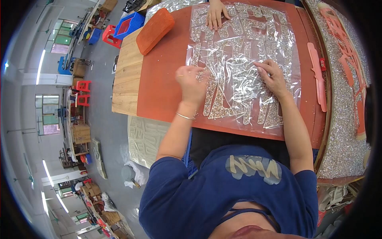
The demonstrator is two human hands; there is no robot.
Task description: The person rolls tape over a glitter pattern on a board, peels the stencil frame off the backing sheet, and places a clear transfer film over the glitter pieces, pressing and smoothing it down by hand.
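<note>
A sheet of clear plastic film, wrinkled and shiny, lies over several glittery rhinestone-covered cut pieces on the red-brown work surface. My right hand is over the middle of the film, its thumb and forefinger pinched on a wrinkled part. Near the film's left edge is my left hand, blurred by motion, with the fingers looking bent; whether it grips anything is hidden. It wears a ring and a bracelet. Another person's hand rests with spread fingers on the far end of the film.
An orange-red block sits at the upper left of the surface, near a bare wood board. Pink strips lie along the right. A tray of loose silvery stones stands beyond. Blue crates and red stools are leftward.
</note>
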